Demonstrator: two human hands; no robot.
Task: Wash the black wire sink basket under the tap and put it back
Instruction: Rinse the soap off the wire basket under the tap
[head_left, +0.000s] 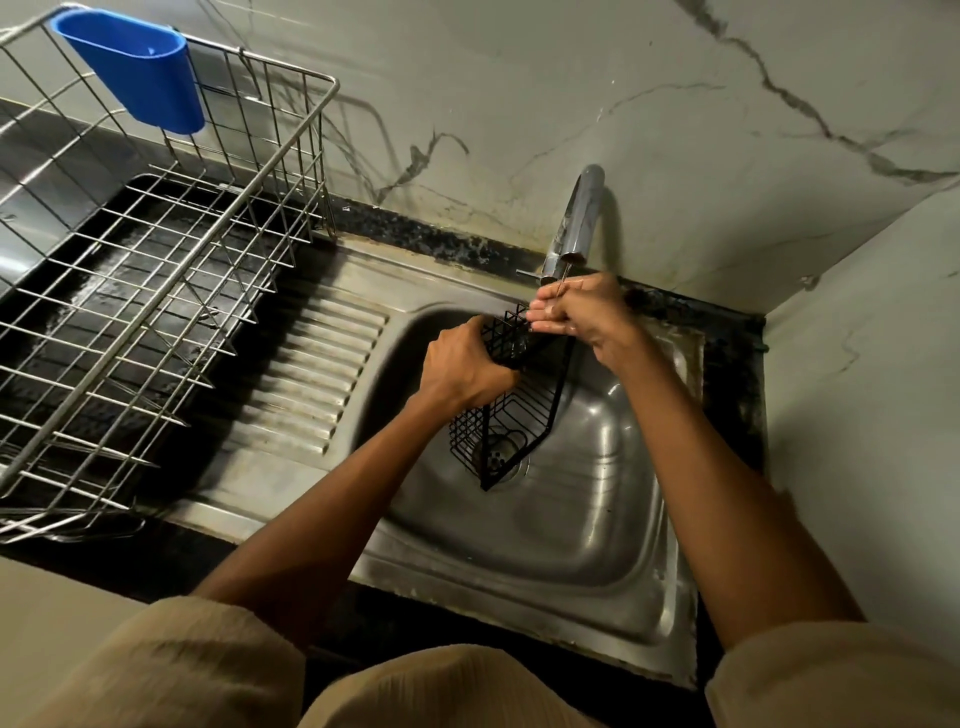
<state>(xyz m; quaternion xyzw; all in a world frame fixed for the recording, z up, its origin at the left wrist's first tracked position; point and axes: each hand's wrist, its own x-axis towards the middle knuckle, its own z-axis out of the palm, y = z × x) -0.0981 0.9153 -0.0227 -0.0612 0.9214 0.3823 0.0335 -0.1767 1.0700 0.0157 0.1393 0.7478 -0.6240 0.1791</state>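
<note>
**Basket under the tap, both hands on it, wash in progress**

The black wire sink basket (511, 415) sits at frame centre, held tilted over the sink bowl (597, 519). Its upper end is close under the tap (574, 228); its lower corner hangs above the drain (501, 449), though contact with the bowl floor cannot be judged. A thin stream falls from the spout onto the right hand and the basket's top end.

Left hand (465, 366): fingers curled round the basket's left side, firm grip. Right hand (576, 312): at the top end, directly below the spout, fingers bent against the wire. Whether it clamps the frame or only rubs it I cannot tell.

Handling, judged: open wire, so likely light and stiff, not fragile. Wet coated wire will be slippery; the thicker outer frame rod is the better hold, not the thin grid wires, which can pinch fingers. The long shape will swing if held at one end only.

Clearance: the spout is just beside the right hand's knuckles, so lifting the basket straight up risks a knock. The marble wall (675, 130) closes the upper right; a side wall closes the right edge. The open room is toward the lower part of the bowl and to the left over the ribbed drainboard (311, 374). Farther left stands a steel dish rack (156, 291) with a blue cup holder (137, 67) hooked on its rim, upper left of frame.
</note>
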